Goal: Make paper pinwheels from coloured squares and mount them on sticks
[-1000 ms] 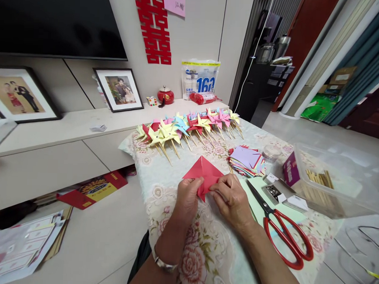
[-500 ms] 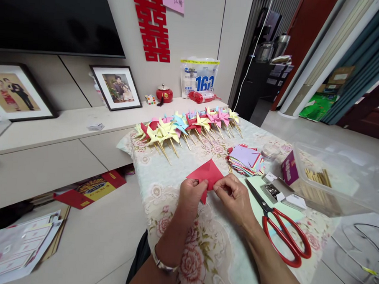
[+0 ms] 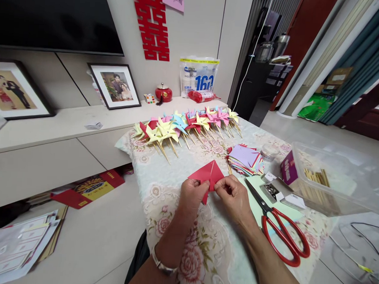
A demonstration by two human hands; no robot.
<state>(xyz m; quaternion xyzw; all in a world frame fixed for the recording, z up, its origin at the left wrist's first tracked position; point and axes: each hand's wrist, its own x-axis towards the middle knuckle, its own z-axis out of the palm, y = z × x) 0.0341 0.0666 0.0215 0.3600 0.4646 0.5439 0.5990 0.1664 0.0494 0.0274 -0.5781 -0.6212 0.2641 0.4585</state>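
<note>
Both my hands pinch a folded red paper square (image 3: 207, 173) above the floral tablecloth (image 3: 203, 251). My left hand (image 3: 191, 196) grips its left lower edge, fingers closed. My right hand (image 3: 234, 197) pinches the right side near the centre crease. The paper stands tilted, with one point sticking down between my hands. A row of finished paper pinwheels (image 3: 185, 125) on wooden sticks lies further back on the table. A stack of coloured paper squares (image 3: 245, 159) sits just right of the red paper.
Red-handled scissors (image 3: 280, 229) lie right of my right hand. A clear plastic box (image 3: 335, 182) with wooden sticks, a purple box (image 3: 287, 168) and a small tin of pins (image 3: 271, 191) stand at the right. A low cabinet (image 3: 51, 152) with framed photos is at the left.
The hands have drawn closer together on the red paper, folding it narrower and more upright. The view has shifted slightly.
</note>
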